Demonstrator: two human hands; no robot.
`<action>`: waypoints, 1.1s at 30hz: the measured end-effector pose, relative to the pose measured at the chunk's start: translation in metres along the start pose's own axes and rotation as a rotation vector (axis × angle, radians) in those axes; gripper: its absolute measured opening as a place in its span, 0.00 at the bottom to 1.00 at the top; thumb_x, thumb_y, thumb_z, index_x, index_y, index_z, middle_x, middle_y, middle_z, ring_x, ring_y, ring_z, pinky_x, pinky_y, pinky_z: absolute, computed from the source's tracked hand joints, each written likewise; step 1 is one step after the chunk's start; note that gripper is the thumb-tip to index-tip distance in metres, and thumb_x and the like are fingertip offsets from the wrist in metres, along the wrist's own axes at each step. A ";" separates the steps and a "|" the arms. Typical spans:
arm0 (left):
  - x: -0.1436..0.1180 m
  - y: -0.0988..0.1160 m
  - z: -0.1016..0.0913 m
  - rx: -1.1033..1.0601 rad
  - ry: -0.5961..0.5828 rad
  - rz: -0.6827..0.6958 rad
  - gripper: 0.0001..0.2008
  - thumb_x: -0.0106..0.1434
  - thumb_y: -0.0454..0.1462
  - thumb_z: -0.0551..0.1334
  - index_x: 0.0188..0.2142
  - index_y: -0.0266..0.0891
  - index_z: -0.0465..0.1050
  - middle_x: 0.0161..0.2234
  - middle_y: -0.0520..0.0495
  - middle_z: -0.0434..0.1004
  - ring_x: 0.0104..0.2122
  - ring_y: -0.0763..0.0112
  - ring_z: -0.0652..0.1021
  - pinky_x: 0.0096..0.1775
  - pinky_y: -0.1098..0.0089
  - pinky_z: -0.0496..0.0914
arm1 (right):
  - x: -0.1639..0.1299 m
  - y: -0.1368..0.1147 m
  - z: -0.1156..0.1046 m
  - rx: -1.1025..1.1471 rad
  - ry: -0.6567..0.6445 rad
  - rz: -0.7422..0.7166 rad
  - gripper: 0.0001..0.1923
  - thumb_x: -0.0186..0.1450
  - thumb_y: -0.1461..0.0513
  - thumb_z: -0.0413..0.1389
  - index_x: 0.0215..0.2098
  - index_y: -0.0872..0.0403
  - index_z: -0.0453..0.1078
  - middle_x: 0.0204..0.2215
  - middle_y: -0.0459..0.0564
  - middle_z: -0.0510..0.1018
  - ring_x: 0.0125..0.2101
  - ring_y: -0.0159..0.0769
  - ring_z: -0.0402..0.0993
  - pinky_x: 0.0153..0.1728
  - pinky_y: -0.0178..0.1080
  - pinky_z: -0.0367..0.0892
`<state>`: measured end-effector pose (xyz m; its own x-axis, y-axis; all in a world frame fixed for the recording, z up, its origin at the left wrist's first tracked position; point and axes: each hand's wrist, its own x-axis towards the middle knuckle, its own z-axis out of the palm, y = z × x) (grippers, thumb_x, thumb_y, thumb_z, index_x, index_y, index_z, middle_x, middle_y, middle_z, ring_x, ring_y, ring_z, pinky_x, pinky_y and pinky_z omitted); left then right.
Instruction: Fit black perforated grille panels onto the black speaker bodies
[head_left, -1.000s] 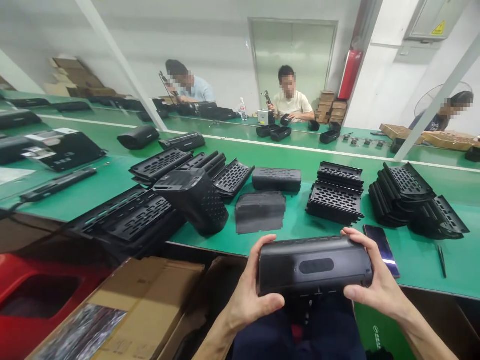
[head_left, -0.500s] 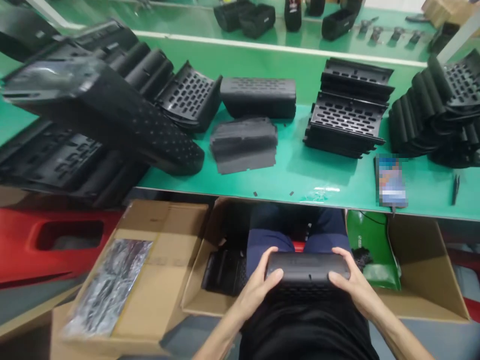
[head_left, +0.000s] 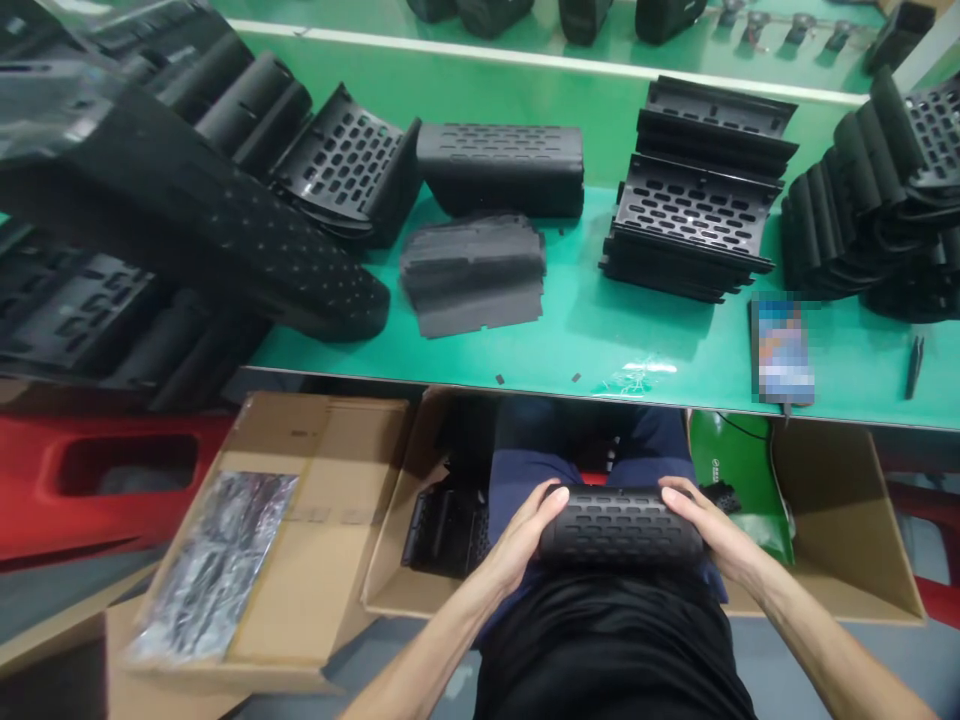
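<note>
A black speaker housing (head_left: 621,526) with rows of oval slots lies across my lap, below the edge of the green table (head_left: 600,350). My left hand (head_left: 525,530) grips its left end and my right hand (head_left: 712,535) grips its right end. The slotted grille side faces up. Straight ahead on the table sit a stack of thin dark sheets (head_left: 472,272) and another closed black housing (head_left: 501,168).
Stacks of slotted black shells stand at centre right (head_left: 694,195), far right (head_left: 877,200) and left (head_left: 172,210). A phone (head_left: 782,350) and tweezers (head_left: 913,365) lie near the table edge. Cardboard boxes sit left (head_left: 300,540) and right (head_left: 847,520) of my knees; a red crate (head_left: 90,480) stands far left.
My view tipped down from the room to my lap. Both hands brought the housing down from table height and rolled it, so the slotted side now faces up.
</note>
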<state>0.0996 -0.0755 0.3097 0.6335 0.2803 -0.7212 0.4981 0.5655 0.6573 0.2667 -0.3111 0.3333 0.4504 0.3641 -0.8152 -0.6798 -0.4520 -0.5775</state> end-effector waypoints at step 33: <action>0.004 0.013 -0.007 -0.096 -0.296 -0.148 0.43 0.53 0.46 0.74 0.66 0.48 0.61 0.57 0.39 0.75 0.51 0.51 0.78 0.41 0.62 0.76 | 0.002 0.007 -0.019 0.109 -0.122 -0.004 0.39 0.57 0.42 0.70 0.60 0.46 0.63 0.46 0.48 0.83 0.41 0.42 0.80 0.36 0.38 0.73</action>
<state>0.1037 -0.0616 0.3137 0.7097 -0.0401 -0.7034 0.5488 0.6574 0.5163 0.2742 -0.3288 0.3268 0.3842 0.4650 -0.7976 -0.7396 -0.3620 -0.5673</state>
